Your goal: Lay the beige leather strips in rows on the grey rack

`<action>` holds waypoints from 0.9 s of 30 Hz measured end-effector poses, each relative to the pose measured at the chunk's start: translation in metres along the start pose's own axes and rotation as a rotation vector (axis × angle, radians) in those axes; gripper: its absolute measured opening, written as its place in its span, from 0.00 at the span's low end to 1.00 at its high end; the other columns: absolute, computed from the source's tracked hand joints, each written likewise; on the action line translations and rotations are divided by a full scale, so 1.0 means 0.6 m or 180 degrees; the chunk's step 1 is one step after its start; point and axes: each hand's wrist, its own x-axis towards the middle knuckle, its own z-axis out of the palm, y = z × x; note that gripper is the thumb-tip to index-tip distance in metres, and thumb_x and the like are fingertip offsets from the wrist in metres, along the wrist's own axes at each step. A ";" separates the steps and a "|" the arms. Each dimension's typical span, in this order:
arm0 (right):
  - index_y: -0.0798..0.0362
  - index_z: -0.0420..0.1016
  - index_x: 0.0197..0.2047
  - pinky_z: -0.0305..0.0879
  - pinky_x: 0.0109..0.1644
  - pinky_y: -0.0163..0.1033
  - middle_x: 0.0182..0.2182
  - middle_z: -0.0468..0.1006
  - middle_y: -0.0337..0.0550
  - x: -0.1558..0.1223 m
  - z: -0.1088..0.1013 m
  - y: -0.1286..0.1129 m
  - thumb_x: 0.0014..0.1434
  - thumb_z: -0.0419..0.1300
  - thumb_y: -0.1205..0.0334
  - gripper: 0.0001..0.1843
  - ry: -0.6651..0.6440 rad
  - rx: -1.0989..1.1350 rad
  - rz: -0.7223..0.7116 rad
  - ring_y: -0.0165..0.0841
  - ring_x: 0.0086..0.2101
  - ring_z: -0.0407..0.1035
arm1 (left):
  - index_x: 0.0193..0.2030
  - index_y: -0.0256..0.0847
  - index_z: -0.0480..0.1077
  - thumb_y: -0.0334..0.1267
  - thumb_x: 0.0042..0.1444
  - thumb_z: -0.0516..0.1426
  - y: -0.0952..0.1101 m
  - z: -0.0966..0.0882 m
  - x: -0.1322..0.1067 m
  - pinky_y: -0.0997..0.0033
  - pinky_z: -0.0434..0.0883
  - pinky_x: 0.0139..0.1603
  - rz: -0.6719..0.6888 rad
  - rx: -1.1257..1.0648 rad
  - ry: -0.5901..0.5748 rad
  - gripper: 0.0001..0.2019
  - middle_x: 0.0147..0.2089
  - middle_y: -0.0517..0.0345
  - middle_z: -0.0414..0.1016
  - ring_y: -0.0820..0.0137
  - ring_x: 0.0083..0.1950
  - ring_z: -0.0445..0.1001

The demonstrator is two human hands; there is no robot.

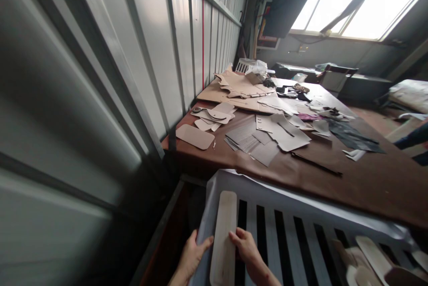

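Note:
A long, narrow tan cardboard piece with rounded ends (224, 237) lies on a white slatted rack (301, 214) at the bottom of the view. My left hand (194, 255) holds its left edge, with the thumb pressed on the piece and the fingers curled on the rack's rim. My right hand (245, 243) rests on its right edge, fingers bent over it. Both hands grip the same piece.
A brown table (368, 179) beyond the rack carries several cardboard and grey pattern pieces (267, 136), a rounded tan piece (195, 136) and dark leather scraps (351, 136). More tan pieces (368, 255) lie on the rack at right. A corrugated metal wall (133, 76) runs along the left.

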 end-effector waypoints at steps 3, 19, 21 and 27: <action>0.57 0.65 0.33 0.66 0.22 0.35 0.24 0.68 0.41 0.014 0.003 0.013 0.40 0.56 0.39 0.28 -0.0006 -0.0154 0.0114 0.33 0.23 0.66 | 0.51 0.33 0.69 0.51 0.42 0.66 0.001 0.005 0.007 0.66 0.72 0.51 -0.0045 -0.0085 0.0014 0.32 0.49 0.43 0.78 0.56 0.51 0.76; 0.59 0.72 0.28 0.66 0.26 0.30 0.26 0.76 0.50 -0.019 -0.002 -0.044 0.60 0.57 0.56 0.15 0.0491 -0.1730 0.0224 0.38 0.30 0.75 | 0.46 0.30 0.72 0.35 0.37 0.68 0.002 0.010 0.032 0.66 0.76 0.45 -0.0241 -0.0157 -0.0032 0.26 0.43 0.42 0.80 0.57 0.46 0.78; 0.59 0.72 0.28 0.66 0.25 0.29 0.25 0.76 0.50 -0.019 0.001 -0.040 0.62 0.56 0.57 0.16 0.0407 -0.1714 0.0306 0.36 0.28 0.74 | 0.47 0.30 0.72 0.36 0.39 0.68 0.003 0.011 0.030 0.67 0.76 0.44 -0.0273 -0.0171 -0.0015 0.26 0.43 0.43 0.80 0.58 0.45 0.79; 0.58 0.70 0.30 0.66 0.18 0.32 0.23 0.75 0.48 -0.018 0.012 -0.026 0.67 0.48 0.54 0.20 0.0082 -0.1461 0.0567 0.37 0.21 0.73 | 0.46 0.31 0.72 0.37 0.41 0.68 0.005 0.009 0.027 0.68 0.76 0.41 -0.0379 -0.0185 0.0004 0.24 0.42 0.44 0.80 0.60 0.42 0.79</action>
